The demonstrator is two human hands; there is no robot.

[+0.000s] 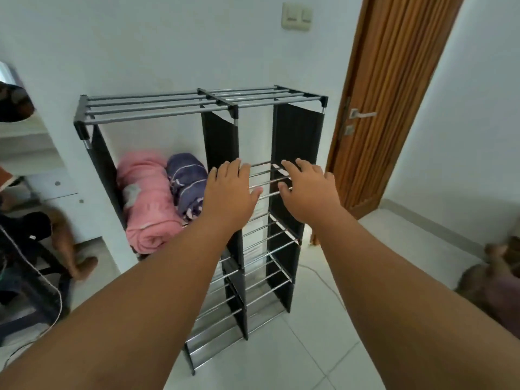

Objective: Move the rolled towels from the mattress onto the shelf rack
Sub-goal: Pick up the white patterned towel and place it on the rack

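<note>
Against a white wall (168, 52), one black metal-barred shelf rack (197, 106), upper left shelf holding two touching rolls, pink fleece rolled towel (149, 205), purple striped rolled towel (186, 182), left hand (229, 191) and right hand (306, 191) both spread, brown wooden door (394, 94), white tiled floor (309, 350)

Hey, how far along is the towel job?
Done: two rolled towels, a pink towel and a purple striped towel, lie side by side on an upper shelf in the left column of the shelf rack. In hand: nothing; the left hand and right hand are open before the right column's bars. Left: the mattress is out of view, so I cannot tell how many remain.
</note>
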